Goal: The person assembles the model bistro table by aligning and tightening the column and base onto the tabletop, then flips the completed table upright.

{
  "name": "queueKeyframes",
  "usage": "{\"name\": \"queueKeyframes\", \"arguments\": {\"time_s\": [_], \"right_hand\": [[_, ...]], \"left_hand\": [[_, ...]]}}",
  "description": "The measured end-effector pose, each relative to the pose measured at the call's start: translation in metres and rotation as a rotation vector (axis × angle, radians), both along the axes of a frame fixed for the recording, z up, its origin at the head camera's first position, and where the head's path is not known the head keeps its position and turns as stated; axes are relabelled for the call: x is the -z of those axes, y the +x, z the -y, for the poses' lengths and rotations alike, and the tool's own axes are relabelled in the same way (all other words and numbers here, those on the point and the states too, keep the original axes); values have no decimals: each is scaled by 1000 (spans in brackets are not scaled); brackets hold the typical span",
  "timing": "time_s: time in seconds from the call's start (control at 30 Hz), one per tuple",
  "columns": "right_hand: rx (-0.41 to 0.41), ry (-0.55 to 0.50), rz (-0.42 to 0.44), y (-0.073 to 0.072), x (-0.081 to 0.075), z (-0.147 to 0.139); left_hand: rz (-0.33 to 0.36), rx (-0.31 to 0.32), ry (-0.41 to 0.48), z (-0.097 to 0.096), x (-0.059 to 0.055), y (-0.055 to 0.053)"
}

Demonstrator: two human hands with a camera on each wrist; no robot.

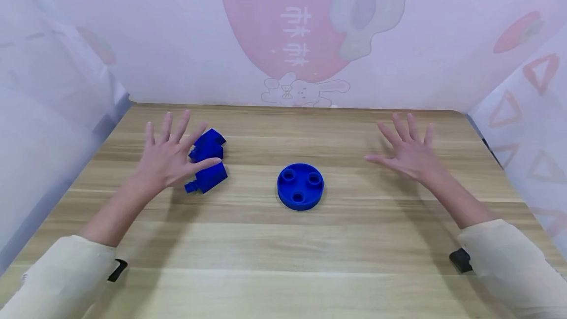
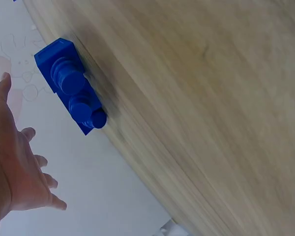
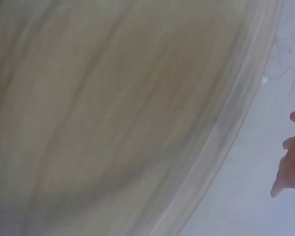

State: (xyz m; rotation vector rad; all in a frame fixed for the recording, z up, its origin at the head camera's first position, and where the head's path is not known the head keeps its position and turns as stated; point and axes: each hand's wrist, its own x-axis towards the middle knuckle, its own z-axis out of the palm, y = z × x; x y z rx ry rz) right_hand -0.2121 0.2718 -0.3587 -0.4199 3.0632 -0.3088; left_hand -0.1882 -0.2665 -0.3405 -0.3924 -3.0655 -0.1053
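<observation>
on table (image 1: 283, 270): blue blocks (image 1: 210, 149) partly behind left grip (image 1: 167, 161); blue disc (image 1: 302, 185) apart from right grip (image 1: 409, 157) (both released)

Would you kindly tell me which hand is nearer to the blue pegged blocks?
Left: the left hand is just left of the blue pegged blocks, partly overlapping them in the head view; the right hand is far to their right.

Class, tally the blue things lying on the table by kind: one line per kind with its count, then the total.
Pegged blue blocks: 3
Round blue base: 1
Total: 4
</observation>
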Motion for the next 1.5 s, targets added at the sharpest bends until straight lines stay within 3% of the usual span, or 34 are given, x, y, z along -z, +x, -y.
{"name": "queueKeyframes", "arguments": {"time_s": [0.13,0.43,0.67,0.9,1.1,1.5], "right_hand": [[-35,-48,39,2,-3,12],[-139,-152,26,8,-6,38],[-166,-198,110,13,-9,57],[-198,-304,131,19,-6,74],[-307,-382,157,22,-5,89],[-452,-328,160,23,4,112]], "left_hand": [[9,33,12,-5,2,1],[-16,119,45,-21,-2,5],[-46,188,76,-28,-3,6],[-14,202,157,-31,-5,8],[-6,241,159,-28,-4,8],[84,247,117,-29,3,4]]}}
